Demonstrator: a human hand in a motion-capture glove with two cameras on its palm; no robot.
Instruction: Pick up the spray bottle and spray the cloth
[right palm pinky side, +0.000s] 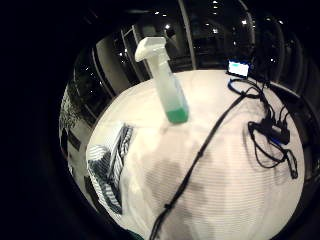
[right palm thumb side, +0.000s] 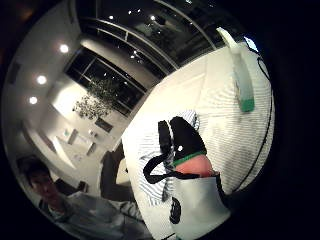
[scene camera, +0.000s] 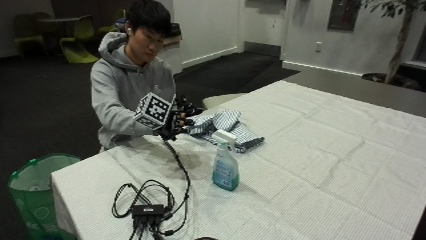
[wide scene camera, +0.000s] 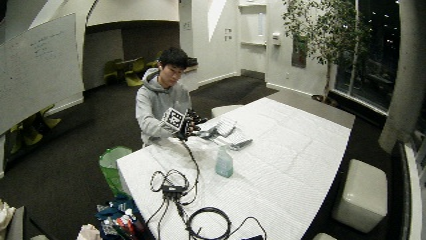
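Bottle (scene camera: 225, 167) stands upright on the worktop (scene camera: 319, 165), apart from the striped cloth (scene camera: 226, 127), free to grasp; the gloved right hand (scene camera: 174, 122) hovers nearby, grip state unclear.

The spray bottle (scene camera: 225, 171) is translucent, glossy plastic with a white plastic trigger head. The striped cloth (scene camera: 228, 127) looks soft and woven. A matt, finely textured white tablecloth (scene camera: 333, 150) covers the table.
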